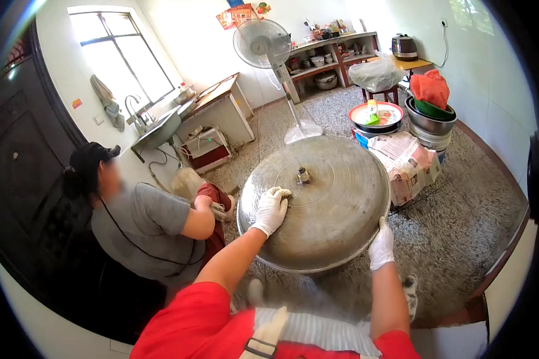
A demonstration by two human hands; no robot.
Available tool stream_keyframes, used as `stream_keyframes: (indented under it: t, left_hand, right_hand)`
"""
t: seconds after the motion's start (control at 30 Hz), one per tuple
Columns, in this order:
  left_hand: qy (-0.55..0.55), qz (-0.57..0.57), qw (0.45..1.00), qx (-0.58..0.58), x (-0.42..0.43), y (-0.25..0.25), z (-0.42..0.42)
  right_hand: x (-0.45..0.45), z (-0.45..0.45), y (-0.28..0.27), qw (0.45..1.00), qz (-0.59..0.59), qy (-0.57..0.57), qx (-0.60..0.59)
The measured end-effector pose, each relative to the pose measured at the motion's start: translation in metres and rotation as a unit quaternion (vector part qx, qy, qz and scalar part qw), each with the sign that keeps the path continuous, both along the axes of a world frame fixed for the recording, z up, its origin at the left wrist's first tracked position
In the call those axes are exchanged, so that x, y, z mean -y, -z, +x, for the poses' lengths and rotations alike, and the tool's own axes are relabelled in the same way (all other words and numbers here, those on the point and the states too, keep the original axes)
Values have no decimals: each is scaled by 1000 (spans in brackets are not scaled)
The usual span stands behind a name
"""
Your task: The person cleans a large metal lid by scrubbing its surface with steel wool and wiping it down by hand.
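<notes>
A large, round, domed metal lid [335, 203] with a small fitting [303, 175] at its centre fills the middle of the view. My left hand [271, 210], in a white glove, rests on its upper surface, left of the fitting. The fingers are curled together, and what lies under them, if anything, is too small to make out. My right hand [381, 246], also gloved, grips the lid's rim at the lower right, its fingertips partly hidden. What supports the lid is hidden beneath it.
A person in a grey shirt [147, 215] sits close on the left. Beyond the lid stands a fan [305, 130]. Paper sacks [404, 164], a basin [395, 113] and stacked pots [430, 122] are at the right. A sink [164, 128] stands under the window.
</notes>
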State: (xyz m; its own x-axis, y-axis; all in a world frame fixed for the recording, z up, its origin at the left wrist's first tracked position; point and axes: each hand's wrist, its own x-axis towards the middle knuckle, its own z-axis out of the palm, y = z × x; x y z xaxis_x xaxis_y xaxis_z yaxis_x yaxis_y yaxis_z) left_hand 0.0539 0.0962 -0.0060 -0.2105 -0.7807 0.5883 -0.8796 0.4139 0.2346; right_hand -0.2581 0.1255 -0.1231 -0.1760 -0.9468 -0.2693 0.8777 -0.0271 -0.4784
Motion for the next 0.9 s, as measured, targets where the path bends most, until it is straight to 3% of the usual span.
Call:
stream_keyframes:
  t: [0.5, 0.67, 0.9]
  left_hand:
    - [-1, 5, 1000, -10, 4, 5, 2]
    - [3, 7, 1000, -10, 5, 2, 3]
    - [23, 29, 999, -21, 7, -9, 5]
  right_hand:
    - [-1, -2, 2, 1000, 12, -13, -17]
    - [-19, 7, -36, 998, 49, -36, 12]
    - [-19, 8, -37, 997, 53, -49, 4]
